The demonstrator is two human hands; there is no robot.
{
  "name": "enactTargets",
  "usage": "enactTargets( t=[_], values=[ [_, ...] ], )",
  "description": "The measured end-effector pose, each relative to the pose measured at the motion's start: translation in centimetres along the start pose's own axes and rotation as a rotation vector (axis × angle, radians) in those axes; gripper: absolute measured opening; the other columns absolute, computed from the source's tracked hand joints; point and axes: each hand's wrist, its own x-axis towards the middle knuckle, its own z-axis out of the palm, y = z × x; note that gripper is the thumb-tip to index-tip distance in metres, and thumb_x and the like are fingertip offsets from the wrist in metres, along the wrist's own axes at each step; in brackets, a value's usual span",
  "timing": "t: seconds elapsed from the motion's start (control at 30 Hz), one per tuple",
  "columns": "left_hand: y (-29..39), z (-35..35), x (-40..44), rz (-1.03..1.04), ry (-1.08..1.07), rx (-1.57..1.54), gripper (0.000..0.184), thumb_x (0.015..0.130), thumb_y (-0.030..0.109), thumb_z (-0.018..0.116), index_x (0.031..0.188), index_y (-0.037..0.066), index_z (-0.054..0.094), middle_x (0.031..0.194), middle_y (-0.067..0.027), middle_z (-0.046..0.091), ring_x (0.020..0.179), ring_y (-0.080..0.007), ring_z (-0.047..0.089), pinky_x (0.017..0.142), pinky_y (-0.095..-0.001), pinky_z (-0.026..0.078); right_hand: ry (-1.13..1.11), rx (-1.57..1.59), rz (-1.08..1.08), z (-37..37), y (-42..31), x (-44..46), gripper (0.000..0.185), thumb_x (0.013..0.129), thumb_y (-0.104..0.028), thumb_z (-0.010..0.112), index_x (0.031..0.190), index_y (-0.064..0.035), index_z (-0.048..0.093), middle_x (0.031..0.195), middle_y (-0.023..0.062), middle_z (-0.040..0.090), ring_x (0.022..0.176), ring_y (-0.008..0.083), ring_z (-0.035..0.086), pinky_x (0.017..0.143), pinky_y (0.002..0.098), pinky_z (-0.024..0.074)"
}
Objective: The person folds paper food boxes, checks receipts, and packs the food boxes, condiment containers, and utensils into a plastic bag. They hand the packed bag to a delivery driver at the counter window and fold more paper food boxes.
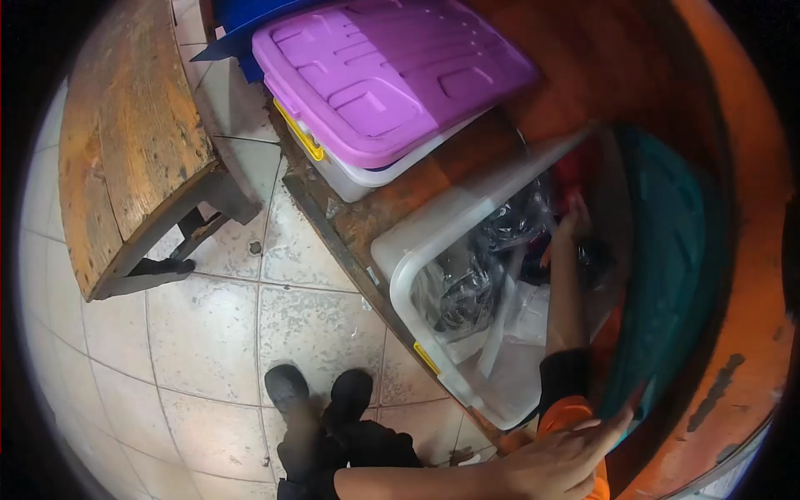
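Observation:
My right hand (573, 220) reaches down into a clear plastic storage bin (400, 287), its fingers drawn together against a red item (582, 167). What they grip is partly hidden. Plastic-wrapped dark items (521, 218) lie beside that hand, with more clear bags (462, 292) nearer the bin's left end. A white packet (530, 312) is under my right forearm. My left hand (567, 457) is over the bin's near right corner, fingers stretched out toward the edge of a teal lid (671, 250). The lid stands tilted up along the bin's right side.
Another clear bin with a purple lid (367, 75) stands behind, on the same worn wooden surface (400, 200). A wooden bench (137, 142) is at the left on the tiled floor (208, 333). An orange painted panel (733, 367) runs along the right. My shoes (350, 393) are below.

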Motion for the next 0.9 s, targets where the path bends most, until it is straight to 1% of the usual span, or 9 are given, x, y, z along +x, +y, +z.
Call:
enactTargets(
  t=[0.07,0.27,0.33,0.4,0.53,0.67,0.73,0.8,0.9],
  values=[
    [-1.7,1.3,0.3,0.012,-0.132,-0.051,0.078,0.090,0.007,0.049,0.149,-0.004,0.000,0.141,-0.0348,0.033,0.123,-0.0457,0.045,0.105,-0.0456,0.037,0.162,0.105,0.263,-4.7,0.5,-3.8,0.033,0.090,-0.022,0.062,0.117,-0.0048,0.066,0.110,0.0144,0.066,0.102,0.0244,0.062,0.088,0.0359,0.0506],
    [1.7,1.5,1.9,-0.217,0.088,-0.163,0.071,0.088,0.010,0.055,0.147,-0.001,0.017,0.107,-0.0240,0.053,0.097,-0.0370,0.056,0.089,-0.0448,0.043,0.120,0.233,0.522,-15.1,-9.8,-28.4,0.027,0.090,-0.017,0.062,0.112,-0.0012,0.064,0.106,0.0112,0.064,0.101,0.0224,0.061,0.087,0.0358,0.0489],
    [3.9,-0.6,3.0,-0.718,-0.162,0.302,0.085,0.082,0.011,0.056,0.145,-0.012,0.005,0.142,-0.0373,0.029,0.129,-0.0481,0.038,0.110,-0.0469,0.031,0.013,0.215,0.623,-16.3,-16.4,-38.4,0.025,0.090,-0.016,0.062,0.110,0.0000,0.063,0.105,0.0101,0.064,0.100,0.0217,0.060,0.086,0.0358,0.0484],
    [2.1,-0.6,1.6,-0.534,0.233,0.215,0.086,0.082,0.011,0.057,0.147,-0.008,0.005,0.147,-0.0356,0.024,0.136,-0.0473,0.029,0.114,-0.0451,0.026,-0.188,0.204,0.699,-15.6,-23.4,-46.5,0.024,0.091,-0.014,0.062,0.109,0.0012,0.063,0.103,0.0090,0.063,0.100,0.0211,0.060,0.086,0.0358,0.0478],
    [-6.8,-4.9,-0.8,-0.446,0.557,-0.006,0.080,0.083,0.011,0.061,0.149,-0.005,0.018,0.149,-0.0293,0.030,0.141,-0.0355,0.027,0.115,-0.0389,0.025,-0.798,-0.015,0.450,-14.6,-32.5,-52.2,0.017,0.090,-0.011,0.064,0.104,-0.0012,0.064,0.098,0.0108,0.063,0.100,0.0214,0.059,0.084,0.0336,0.0462],
    [7.3,-7.8,-4.1,-1.395,0.248,0.663,0.082,0.084,0.035,0.070,0.144,-0.004,0.031,0.143,-0.0313,0.039,0.134,-0.0368,0.040,0.109,-0.0435,0.034,-0.828,-0.180,0.274,-15.3,-39.9,-50.4,0.019,0.088,-0.011,0.067,0.105,-0.0024,0.065,0.102,0.0115,0.064,0.093,0.0242,0.063,0.081,0.0318,0.0486],
    [1.3,-4.9,-16.8,-1.380,0.594,1.179,0.062,0.082,0.034,0.075,0.124,-0.006,0.055,0.118,-0.0226,0.063,0.108,-0.0309,0.063,0.091,-0.0422,0.050,-0.778,-0.049,0.356,-15.5,-44.5,-49.9,0.021,0.088,-0.012,0.068,0.106,-0.0026,0.065,0.103,0.0112,0.065,0.091,0.0249,0.064,0.081,0.0325,0.0496],
    [7.1,-5.0,-20.7,-1.195,0.537,-0.348,0.052,0.077,0.026,0.081,0.116,-0.003,0.062,0.103,-0.0127,0.070,0.088,-0.0230,0.069,0.073,-0.0350,0.056,-1.091,0.064,0.490,-16.0,-50.5,-48.9,0.026,0.088,-0.012,0.068,0.112,-0.0037,0.063,0.105,0.0127,0.066,0.093,0.0245,0.065,0.084,0.0338,0.0501],
    [16.4,-0.7,-18.7,-1.041,0.734,-0.362,0.045,0.081,0.019,0.078,0.118,0.000,0.062,0.105,-0.0107,0.068,0.094,-0.0174,0.066,0.075,-0.0293,0.054,-0.865,-0.180,0.302,-18.1,-53.8,-47.0,0.057,0.080,-0.016,0.077,0.129,0.0003,0.052,0.114,0.0136,0.063,0.096,0.0224,0.065,0.084,0.0343,0.0512]
  ],
)
